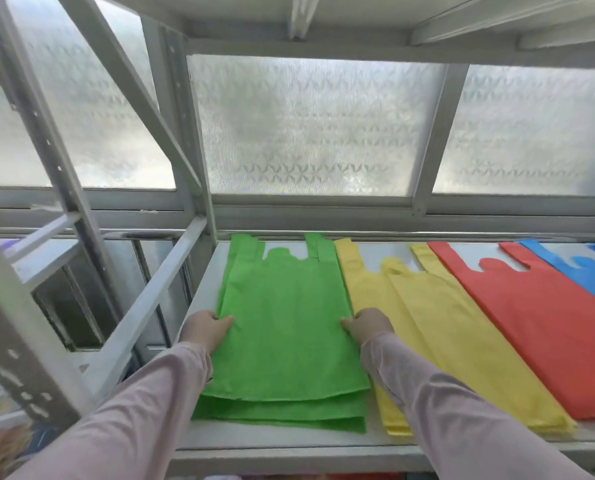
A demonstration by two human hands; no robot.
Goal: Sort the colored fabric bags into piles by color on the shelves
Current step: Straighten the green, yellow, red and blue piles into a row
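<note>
Left hand and right hand pinch the top green bag's side edges. It lies on the green pile at the shelf's left end, beside the yellow pile.

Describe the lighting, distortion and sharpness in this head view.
Head view: soft daylight comes through the frosted window behind the shelf, so no hard shadows or glare; the wide-angle lens bows the rack posts at the edges; the green bags and both hands are fairly sharp, the lower left corner blurred.

Four piles of bags lie on one shelf. They are one green pile, one yellow pile, one red pile and one blue pile.
</note>
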